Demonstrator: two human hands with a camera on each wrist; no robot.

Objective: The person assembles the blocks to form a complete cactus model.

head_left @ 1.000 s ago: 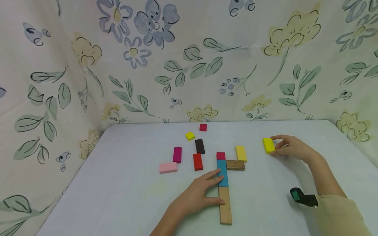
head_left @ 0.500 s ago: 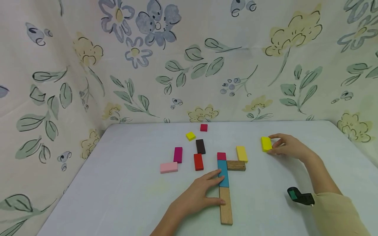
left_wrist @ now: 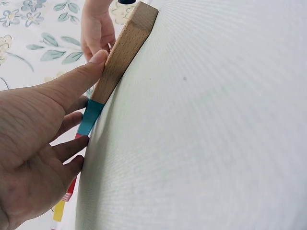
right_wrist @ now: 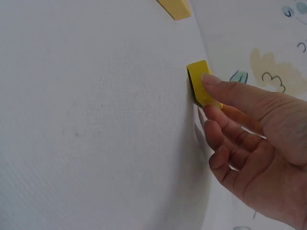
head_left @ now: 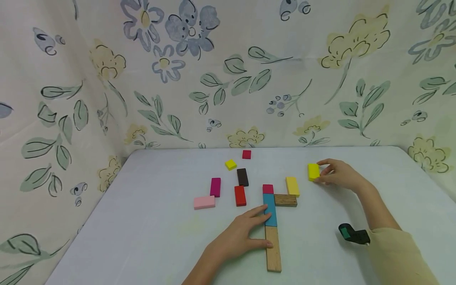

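Note:
My right hand (head_left: 340, 174) pinches a bright yellow block (head_left: 313, 172) by its right side, thumb and fingers at its ends, at the back right of the table. In the right wrist view the block (right_wrist: 199, 81) is tilted. My left hand (head_left: 236, 233) rests with its fingertips on a blue block (head_left: 270, 199) and its thumb on a long light wooden block (head_left: 273, 259). These two lie end to end, with a small crimson block (head_left: 268, 189) at the far end. A dark-grained wooden block (head_left: 285, 200) juts right from the blue one, and a pale yellow block (head_left: 293, 185) touches it.
Left of the row lie red (head_left: 240, 196), black (head_left: 242, 177), magenta (head_left: 215, 187) and pink (head_left: 204, 202) blocks. Farther back are a small yellow block (head_left: 230, 164) and a small red one (head_left: 246, 154). A floral cloth (head_left: 228, 126) hangs behind the white table (head_left: 142, 237).
My right hand has moved left with the bright yellow block, towards the pale yellow one. The left hand stays on the blue and light wooden blocks.

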